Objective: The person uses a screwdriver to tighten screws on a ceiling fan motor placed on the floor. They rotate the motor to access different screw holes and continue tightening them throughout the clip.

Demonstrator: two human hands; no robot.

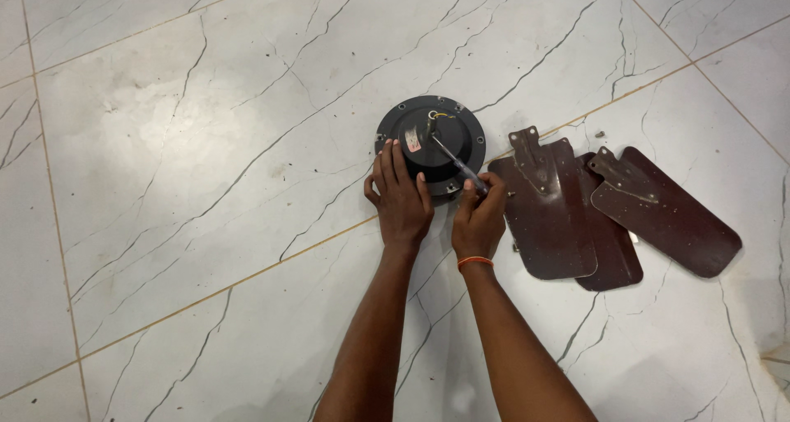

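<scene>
In the head view I look down at a white marble floor with thin dark veins and tan grout lines. A round black fan motor lies flat on it, a little above the middle of the picture. It has a small label on its top and a short yellow wire near the centre.

My left hand rests on the near left edge of the motor. Its fingers are spread flat over the housing and the thumb is at the rim, so it presses down and pinches nothing.

My right hand is closed around the handle of a screwdriver. The shaft runs up and to the left, and its tip meets the centre of the motor. An orange band is on this wrist.

Just right of the motor, three dark brown blades lie on the floor, overlapping like a fan. Each has a metal bracket at its upper end. The nearest blade is just beside my right hand, but I cannot tell if they touch.
</scene>
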